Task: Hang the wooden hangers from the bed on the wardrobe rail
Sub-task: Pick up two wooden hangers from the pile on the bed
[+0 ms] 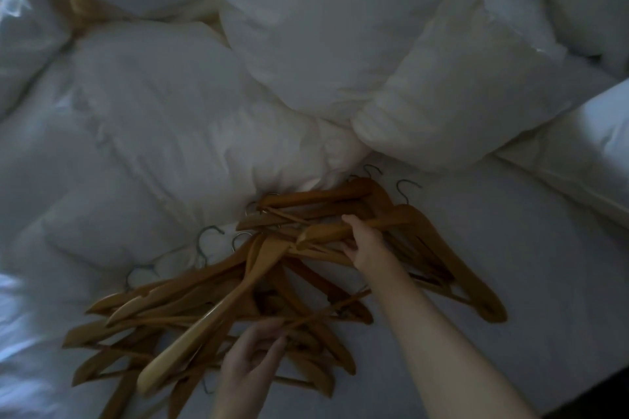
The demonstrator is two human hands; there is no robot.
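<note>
A tangled pile of several wooden hangers [211, 309] with metal hooks lies on the white bed sheet [527, 248]. My right hand [366, 245] reaches into the far side of the pile and grips the arm of one wooden hanger [326, 231]. My left hand [252, 360] is at the near side of the pile, its fingers curled round the thin bar of another hanger [326, 313]. The image is dim and slightly blurred. No wardrobe rail is in view.
A bunched white duvet [153, 146] fills the left and middle of the bed. White pillows [340, 37] are heaped behind the pile, with another pillow [592, 146] at the right. The bed's dark edge [599, 391] runs along the lower right.
</note>
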